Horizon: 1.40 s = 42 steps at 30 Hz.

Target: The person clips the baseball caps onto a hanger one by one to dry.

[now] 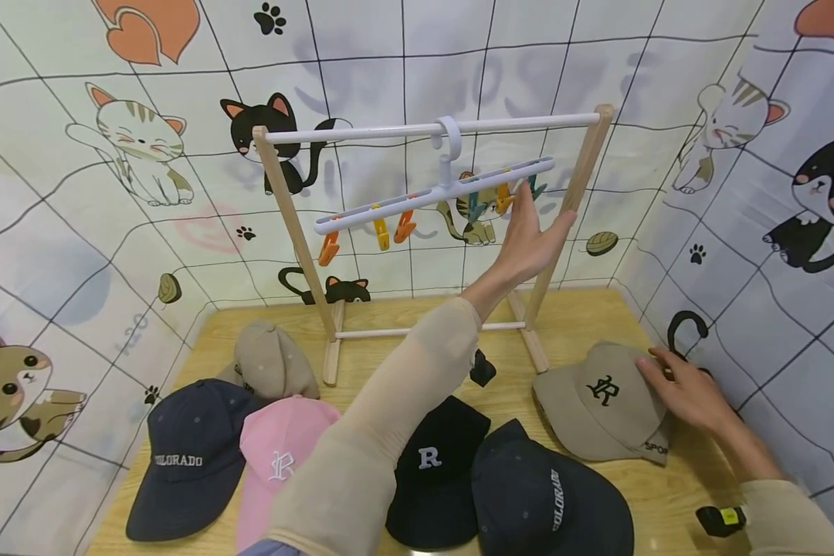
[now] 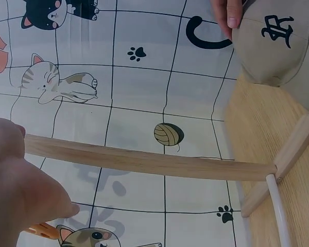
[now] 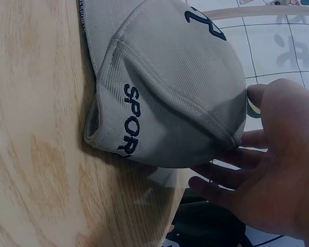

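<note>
A white clip hanger (image 1: 389, 207) hangs by its hook from a rack's top bar, its right end tilted higher. Orange, yellow and teal clips dangle beneath it. My left hand (image 1: 537, 245) is raised at the right end, fingertips beside a teal clip (image 1: 539, 190), thumb spread; contact is unclear. In the left wrist view, an orange clip (image 2: 43, 230) shows below the thumb. At the right, my right hand (image 1: 691, 392) touches the crown of a beige baseball cap (image 3: 165, 98). Its thumb and fingers are spread about the crown; some fingertips are hidden behind it.
The rack's right wooden post (image 1: 584, 174) stands close by the left hand. Along the front lie a navy cap (image 1: 191, 432), a pink cap (image 1: 288, 432), a black cap (image 1: 434, 494) and another navy cap (image 1: 535, 494). Another beige cap (image 1: 274, 359) sits behind at left.
</note>
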### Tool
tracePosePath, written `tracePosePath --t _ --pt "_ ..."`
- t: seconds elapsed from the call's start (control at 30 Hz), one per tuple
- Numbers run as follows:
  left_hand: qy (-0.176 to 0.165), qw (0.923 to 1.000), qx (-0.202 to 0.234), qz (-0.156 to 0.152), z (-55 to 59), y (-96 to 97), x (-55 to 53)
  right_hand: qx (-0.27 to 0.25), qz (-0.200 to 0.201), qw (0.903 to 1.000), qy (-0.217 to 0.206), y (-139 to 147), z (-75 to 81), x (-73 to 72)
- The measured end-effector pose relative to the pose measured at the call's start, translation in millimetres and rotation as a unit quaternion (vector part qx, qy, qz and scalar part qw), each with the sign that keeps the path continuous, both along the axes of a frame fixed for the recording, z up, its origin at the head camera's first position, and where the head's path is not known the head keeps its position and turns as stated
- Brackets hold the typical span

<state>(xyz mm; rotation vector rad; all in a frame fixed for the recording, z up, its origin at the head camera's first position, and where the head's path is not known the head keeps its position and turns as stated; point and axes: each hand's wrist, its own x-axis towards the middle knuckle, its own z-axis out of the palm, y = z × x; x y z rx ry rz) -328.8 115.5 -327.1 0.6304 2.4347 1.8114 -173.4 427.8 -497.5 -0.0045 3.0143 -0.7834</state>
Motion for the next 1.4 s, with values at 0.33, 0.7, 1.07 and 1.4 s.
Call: tracePosePath --t 0.33,0.7,1.07,1.4 --pt "-0.009 0.9991 0.023 0.035 5.1 3.2 -5.7 -0.019 -0.007 0.9998 -0.005 3 0.4 2.9" --pt "-0.005 0.9972 0.029 0.069 4.6 7.5 -5.1 -0.036 -0.042 0.9983 0.021 5 -0.3 3.8" --pt "-0.007 0.9967 0.038 0.071 2.2 7.9 -8.1 -0.039 -0.057 0.9975 0.015 3 0.2 5.5" --pt "-0.037 0.9939 0.054 0.088 2.6 15.4 -13.0 -0.049 -0.066 0.9965 0.014 4 -1.0 6.2"
